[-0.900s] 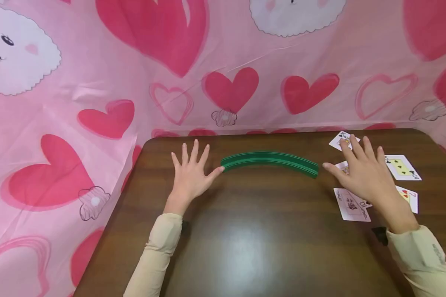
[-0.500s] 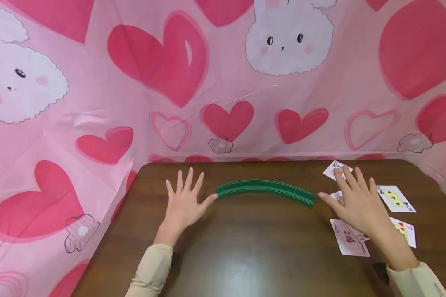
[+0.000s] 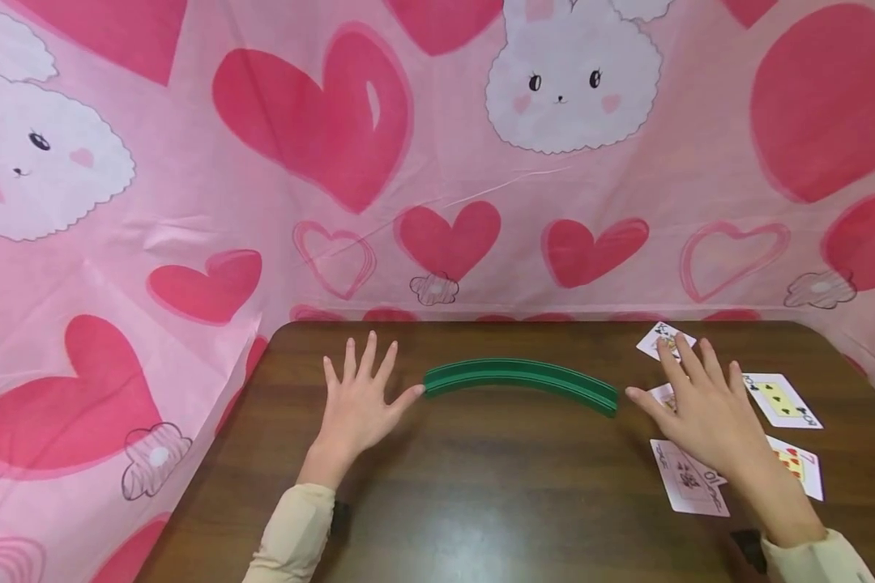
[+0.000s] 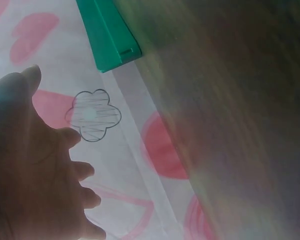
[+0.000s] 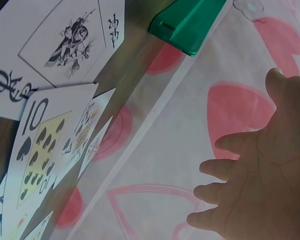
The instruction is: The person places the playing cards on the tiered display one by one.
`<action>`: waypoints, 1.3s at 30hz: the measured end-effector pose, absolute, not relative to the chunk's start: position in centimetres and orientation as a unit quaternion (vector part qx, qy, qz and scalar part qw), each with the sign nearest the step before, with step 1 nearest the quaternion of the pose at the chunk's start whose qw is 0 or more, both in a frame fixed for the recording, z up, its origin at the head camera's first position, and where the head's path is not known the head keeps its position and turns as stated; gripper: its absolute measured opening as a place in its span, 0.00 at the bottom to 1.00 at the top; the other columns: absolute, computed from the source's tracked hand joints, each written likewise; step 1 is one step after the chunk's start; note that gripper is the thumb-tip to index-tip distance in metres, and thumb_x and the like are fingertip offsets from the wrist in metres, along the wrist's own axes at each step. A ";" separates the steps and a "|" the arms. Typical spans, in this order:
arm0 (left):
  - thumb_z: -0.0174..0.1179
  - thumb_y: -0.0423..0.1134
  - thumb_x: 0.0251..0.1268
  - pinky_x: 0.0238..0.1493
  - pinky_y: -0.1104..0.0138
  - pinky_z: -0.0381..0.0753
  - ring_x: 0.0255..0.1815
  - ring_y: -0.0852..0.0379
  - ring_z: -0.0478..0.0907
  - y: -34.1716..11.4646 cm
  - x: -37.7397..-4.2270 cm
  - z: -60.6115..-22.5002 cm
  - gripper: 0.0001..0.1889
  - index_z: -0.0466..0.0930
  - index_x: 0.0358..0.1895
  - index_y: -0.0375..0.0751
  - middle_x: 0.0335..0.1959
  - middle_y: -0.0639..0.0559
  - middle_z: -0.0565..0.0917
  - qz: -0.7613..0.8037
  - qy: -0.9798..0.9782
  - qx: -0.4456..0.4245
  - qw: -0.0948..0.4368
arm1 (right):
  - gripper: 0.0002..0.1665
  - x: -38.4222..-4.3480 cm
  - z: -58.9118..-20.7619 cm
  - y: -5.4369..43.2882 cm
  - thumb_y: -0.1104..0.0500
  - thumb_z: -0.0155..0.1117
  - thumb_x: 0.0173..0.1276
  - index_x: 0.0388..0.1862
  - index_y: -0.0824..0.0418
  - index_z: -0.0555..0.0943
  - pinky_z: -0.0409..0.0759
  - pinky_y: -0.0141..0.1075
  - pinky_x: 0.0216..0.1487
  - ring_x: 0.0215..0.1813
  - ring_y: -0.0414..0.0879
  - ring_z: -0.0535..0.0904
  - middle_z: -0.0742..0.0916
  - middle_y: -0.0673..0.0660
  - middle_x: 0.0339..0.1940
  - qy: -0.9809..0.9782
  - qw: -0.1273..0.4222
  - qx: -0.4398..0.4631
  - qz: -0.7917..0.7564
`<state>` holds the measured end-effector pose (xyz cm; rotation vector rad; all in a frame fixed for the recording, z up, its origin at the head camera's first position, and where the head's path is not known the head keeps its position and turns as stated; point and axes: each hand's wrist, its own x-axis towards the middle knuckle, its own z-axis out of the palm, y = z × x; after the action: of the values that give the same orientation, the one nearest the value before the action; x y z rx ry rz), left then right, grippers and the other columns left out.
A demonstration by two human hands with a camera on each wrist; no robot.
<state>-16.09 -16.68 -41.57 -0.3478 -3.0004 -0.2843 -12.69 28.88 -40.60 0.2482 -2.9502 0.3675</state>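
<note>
A curved green playing card holder (image 3: 518, 373) lies on the brown table, between both hands. My left hand (image 3: 360, 405) is spread palm down off its left end, the thumb tip close to it; the left wrist view shows a gap between that thumb and the holder (image 4: 107, 37). Fingers spread, my right hand (image 3: 714, 425) hovers above several face-up playing cards and partly hides them. A joker (image 3: 685, 478), a king (image 3: 656, 340), a club card (image 3: 787, 401) and a red seven (image 3: 809, 478) show around it. A ten of spades (image 5: 40, 145) overlaps the joker in the right wrist view.
The wooden table (image 3: 467, 486) has rounded far corners. Behind it and along its left side hangs a pink cloth (image 3: 481, 178) printed with hearts and white rabbit faces.
The head view has tilted upward, so the table, hands and cards sit lower in it. Both hands keep their spread pose, and the holder and cards stay in place.
</note>
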 end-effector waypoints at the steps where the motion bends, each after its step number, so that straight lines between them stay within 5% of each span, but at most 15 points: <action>1: 0.45 0.74 0.71 0.72 0.29 0.30 0.83 0.31 0.36 -16.7 -16.1 -41.6 0.46 0.54 0.84 0.51 0.85 0.39 0.48 -0.095 -0.988 -0.114 0.053 | 0.55 -12.7 -40.7 28.9 0.32 0.52 0.77 0.80 0.74 0.56 0.33 0.74 0.72 0.80 0.77 0.42 0.56 0.76 0.81 -0.986 0.076 0.083 0.123; 39: 0.47 0.73 0.71 0.72 0.30 0.28 0.83 0.32 0.34 -16.8 -16.1 -42.5 0.46 0.52 0.84 0.50 0.85 0.40 0.46 -0.121 -0.986 -0.109 0.028 | 0.55 -12.8 -41.2 29.3 0.31 0.54 0.75 0.80 0.74 0.58 0.33 0.74 0.72 0.80 0.78 0.43 0.59 0.77 0.80 -0.983 0.078 0.083 0.141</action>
<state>-16.11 -16.77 -42.47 -0.3367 -3.0442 -0.3745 -12.82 29.25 -41.22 0.2495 -2.9442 0.4222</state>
